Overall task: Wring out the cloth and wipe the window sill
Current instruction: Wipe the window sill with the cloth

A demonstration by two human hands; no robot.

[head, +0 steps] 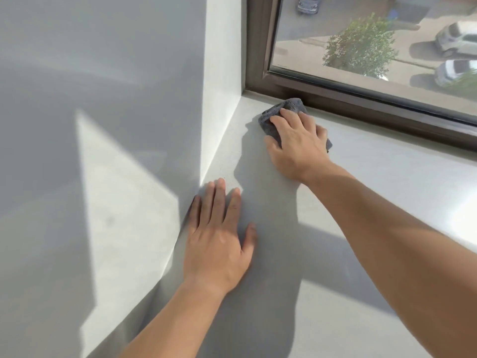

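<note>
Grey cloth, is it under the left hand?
No, the right hand presses the grey cloth onto the window sill, while the left hand rests flat on bare sill.

Dark brown window frame [260, 47] at upper right, around a glass pane [296, 34]. Through the pane, far below: a leafy green tree [361, 45], a white car [456, 38] at the right edge, a second white car [454, 71] just beneath, a grey car [308, 3] at the top. At left, a pale wall [103, 73] with a bright patch of sunlight [124, 197].

Most of the cloth [291, 104] lies hidden beneath the pressing right hand [299, 143]; its extent under the palm indeterminate.
</note>
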